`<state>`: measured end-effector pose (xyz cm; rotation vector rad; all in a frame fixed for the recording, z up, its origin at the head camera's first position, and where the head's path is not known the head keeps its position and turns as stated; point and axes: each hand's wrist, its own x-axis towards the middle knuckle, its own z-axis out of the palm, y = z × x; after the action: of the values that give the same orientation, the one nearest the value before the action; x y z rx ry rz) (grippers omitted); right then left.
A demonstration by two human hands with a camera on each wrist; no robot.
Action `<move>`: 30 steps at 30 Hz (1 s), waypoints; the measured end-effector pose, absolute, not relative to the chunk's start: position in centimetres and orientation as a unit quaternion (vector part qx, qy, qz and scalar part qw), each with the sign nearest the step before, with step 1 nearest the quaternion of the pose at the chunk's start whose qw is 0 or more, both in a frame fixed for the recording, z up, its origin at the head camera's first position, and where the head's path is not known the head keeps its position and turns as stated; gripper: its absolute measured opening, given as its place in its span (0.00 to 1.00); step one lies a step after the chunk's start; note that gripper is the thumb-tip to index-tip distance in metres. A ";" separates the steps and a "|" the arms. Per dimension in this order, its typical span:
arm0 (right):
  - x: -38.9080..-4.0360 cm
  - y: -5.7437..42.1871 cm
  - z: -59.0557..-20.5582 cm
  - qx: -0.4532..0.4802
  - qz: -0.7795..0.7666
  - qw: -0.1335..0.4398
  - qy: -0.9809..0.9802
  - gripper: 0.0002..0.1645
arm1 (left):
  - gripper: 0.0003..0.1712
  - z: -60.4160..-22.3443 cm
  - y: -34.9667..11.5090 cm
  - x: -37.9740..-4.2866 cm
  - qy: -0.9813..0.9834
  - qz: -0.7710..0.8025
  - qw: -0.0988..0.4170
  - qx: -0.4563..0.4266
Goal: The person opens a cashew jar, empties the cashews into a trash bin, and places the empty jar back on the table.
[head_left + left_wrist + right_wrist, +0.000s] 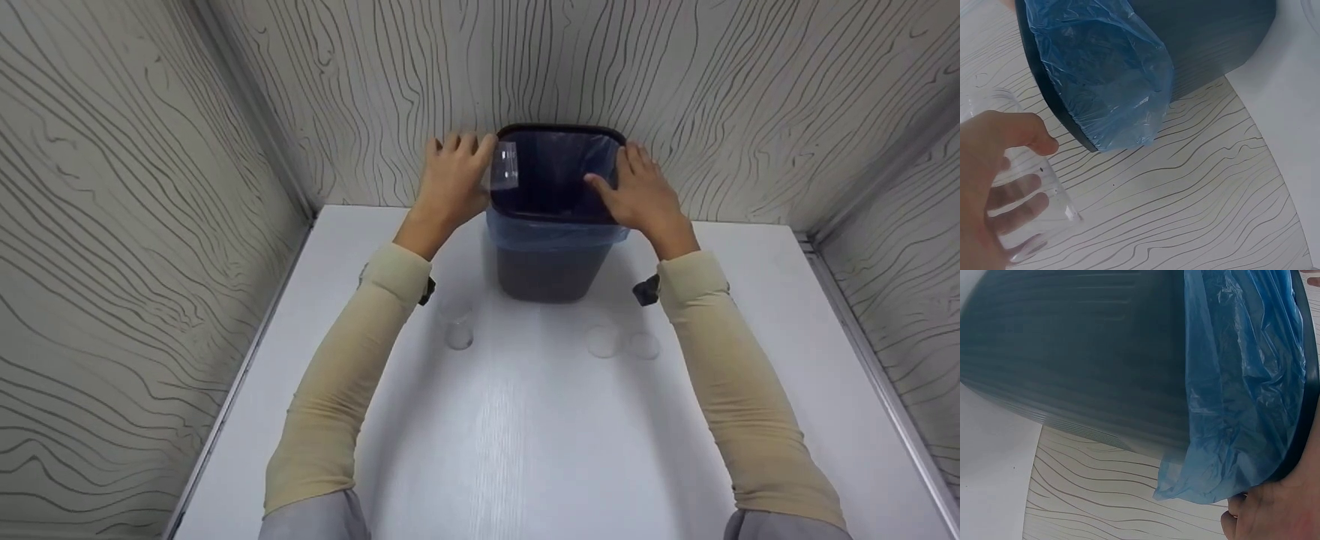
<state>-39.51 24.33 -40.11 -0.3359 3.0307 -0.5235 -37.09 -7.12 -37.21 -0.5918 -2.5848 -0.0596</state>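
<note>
My left hand [456, 176] grips a clear plastic jar [1044, 197], its fingers showing through the wall in the left wrist view. In the head view that jar [506, 165] lies sideways over the left rim of a dark waste bin [551, 270]. A blue bag [1230, 382] lines the bin and folds down over its outside. On the bin's right rim rests my right hand [641, 191], thumb over the inner side and fingers over the edge. The right wrist view shows that hand [1275, 512] only in part.
A small clear container [459, 334] stands left of the bin's front, with a fainter clear one [453, 306] behind it. Two clear round pieces [602, 342] lie on the white table [510, 450] at right. Wood-patterned panels [360, 90] stand behind and beside the table.
</note>
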 end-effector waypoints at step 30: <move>-39.3 24.4 -40.3 -0.107 -0.182 0.021 0.977 0.61 | 0.33 -38.4 -8.8 -36.1 -0.935 -0.098 0.265 -0.212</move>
<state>-39.32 24.43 -40.26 -0.3322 3.0303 -0.5629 -36.09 -8.78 -38.36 -0.5723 -2.5268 -0.2650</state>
